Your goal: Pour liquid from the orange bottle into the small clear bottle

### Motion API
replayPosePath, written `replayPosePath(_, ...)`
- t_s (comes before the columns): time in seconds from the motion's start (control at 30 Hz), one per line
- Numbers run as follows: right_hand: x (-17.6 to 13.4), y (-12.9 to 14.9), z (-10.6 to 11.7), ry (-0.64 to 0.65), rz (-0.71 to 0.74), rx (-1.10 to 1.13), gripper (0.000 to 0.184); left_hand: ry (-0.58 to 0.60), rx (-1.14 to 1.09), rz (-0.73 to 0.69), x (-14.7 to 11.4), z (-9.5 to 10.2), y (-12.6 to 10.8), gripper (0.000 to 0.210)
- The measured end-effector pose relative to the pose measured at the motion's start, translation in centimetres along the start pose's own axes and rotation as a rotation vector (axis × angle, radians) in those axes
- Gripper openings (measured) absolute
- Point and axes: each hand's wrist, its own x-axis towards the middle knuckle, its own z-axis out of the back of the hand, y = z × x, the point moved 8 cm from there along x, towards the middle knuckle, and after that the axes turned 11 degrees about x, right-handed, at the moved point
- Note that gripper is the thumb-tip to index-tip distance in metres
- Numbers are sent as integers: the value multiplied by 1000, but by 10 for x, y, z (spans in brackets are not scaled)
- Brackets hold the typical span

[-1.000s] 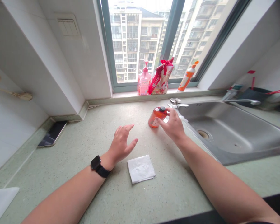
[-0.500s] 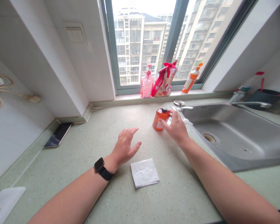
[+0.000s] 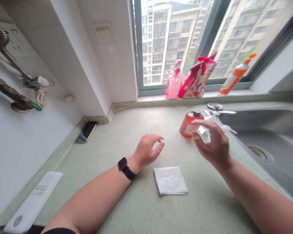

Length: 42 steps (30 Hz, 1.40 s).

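Note:
An orange bottle with a black cap (image 3: pixel 187 125) stands upright on the green speckled counter (image 3: pixel 122 195), close to the sink. Just to its right and nearer to me, my right hand (image 3: pixel 211 141) is open, thumb and fingers curved apart with nothing between them. The fingertips overlap the bottle's label in view; whether they touch it I cannot tell. My left hand (image 3: pixel 150 149), with a black watch on the wrist, hovers low or rests over the counter, fingers apart and holding nothing. Between my forearms lies a folded white tissue (image 3: pixel 171 180).
A steel sink (image 3: pixel 241 136) with a faucet (image 3: pixel 222 112) is at the right. Along the windowsill stand a pink pump bottle (image 3: pixel 175 83), a red-white bag (image 3: pixel 200 79) and an orange-white bottle (image 3: pixel 235 78). A phone (image 3: pixel 86 132) and a long white device (image 3: pixel 36 198) lie left.
My right hand has come back from the orange bottle, with its fingers off it. The view has turned left, so everything sits further right. The left hand's fingers are a little more curled.

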Motion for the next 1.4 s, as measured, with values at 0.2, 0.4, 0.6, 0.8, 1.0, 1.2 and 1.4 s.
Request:
replayPosePath(0.2, -28, 1, -64, 357, -244, 286, 14, 66, -2, 26, 1, -1, 1, 48)
replayPosePath(0.4, -41, -14, -86, 495, -439, 380, 29, 94, -69, 43, 0, -3, 1, 55)
replayPosePath(0.6, -44, -21, -86, 496, -476, 396, 35, 130, -99, 74, 1, -6, 2, 51)
replayPosePath(0.8, -45, -30, -88, 462, -482, 368, 28, 148, -129, 124, 0, -6, 5, 50)
replayPosePath(1.0, -46, -32, -90, 445, -482, 292, 24, 127, -164, 173, 3, 2, 6, 50)
replayPosePath(1.2, -47, -32, -91, 438, -463, 247, 25, 122, -182, 246, 18, 31, 2, 52)
replayPosePath(1.4, -45, -27, -90, 430, -421, 223, 26, 291, -89, 220, 19, 37, 3, 51)
